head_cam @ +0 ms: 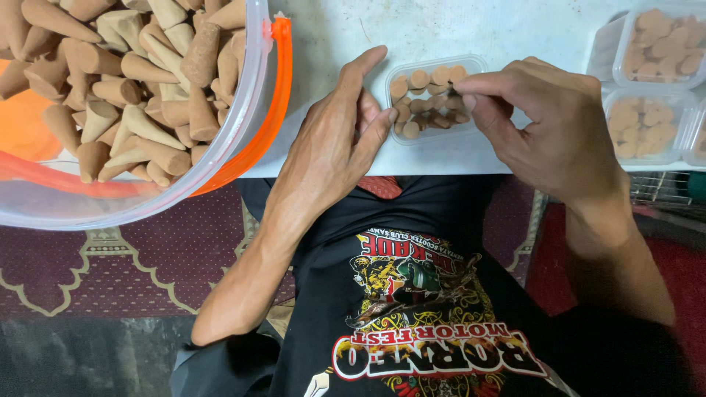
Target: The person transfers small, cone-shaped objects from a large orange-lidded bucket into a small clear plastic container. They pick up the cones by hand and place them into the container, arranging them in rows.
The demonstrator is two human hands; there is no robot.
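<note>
One small clear plastic tray [434, 99] of brown cones sits between the left hand [334, 151], whose open fingers brace its side, and the right hand [548, 125], pinched over it, three filled trays [651, 81] beyond the right and one big clear cone-filled bucket [250, 125] beyond the left.

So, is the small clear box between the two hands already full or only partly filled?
Partly filled. The small clear box has brown cones standing along its far side and left, but the near right part looks looser, with gaps.

Bare white tabletop [441, 29] beyond the small tray [434, 95]; big cone tub [257, 88] crowding the left.
</note>
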